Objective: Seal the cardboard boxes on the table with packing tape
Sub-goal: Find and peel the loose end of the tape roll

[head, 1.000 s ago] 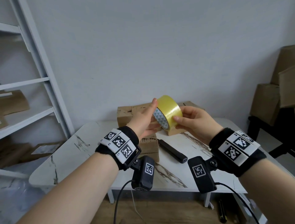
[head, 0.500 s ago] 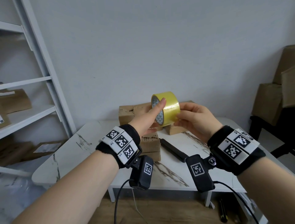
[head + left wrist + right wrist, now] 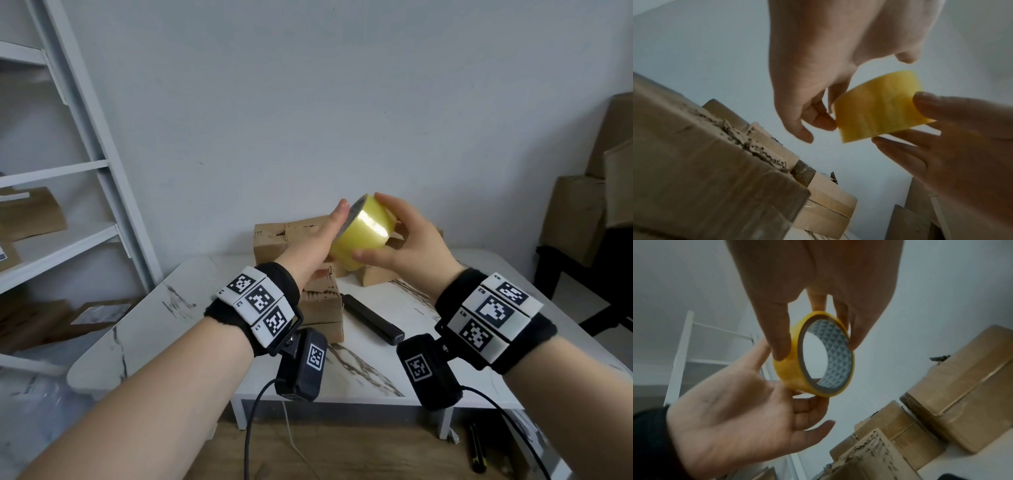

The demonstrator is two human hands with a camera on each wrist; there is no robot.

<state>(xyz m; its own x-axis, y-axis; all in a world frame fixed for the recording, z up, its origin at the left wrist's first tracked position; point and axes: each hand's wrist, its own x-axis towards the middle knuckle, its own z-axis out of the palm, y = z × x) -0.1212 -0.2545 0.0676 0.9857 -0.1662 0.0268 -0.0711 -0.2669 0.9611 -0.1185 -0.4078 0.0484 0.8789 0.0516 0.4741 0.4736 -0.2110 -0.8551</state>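
Note:
A yellow roll of packing tape (image 3: 363, 236) is held in the air above the table. My right hand (image 3: 411, 246) grips it, fingers over the top and thumb beneath. In the right wrist view the same hand (image 3: 818, 280) pinches the roll (image 3: 787, 374) across its width. My left hand (image 3: 325, 236) lies with straight fingers against the roll's left side; its open palm (image 3: 731, 410) shows there too. Cardboard boxes stand below: one at the back (image 3: 274, 236), a worn one near me (image 3: 322, 308), a third on the right (image 3: 376, 275).
A black bar-shaped tool (image 3: 373, 320) lies on the white marbled table (image 3: 171, 325) right of the near box. A white shelf unit (image 3: 85, 171) with parcels stands at the left. More boxes (image 3: 579, 212) are piled at the right.
The roll has risen a little and turned: its patterned core faced me before, now its yellow outer band does. My right fingers have shifted over the top of it.

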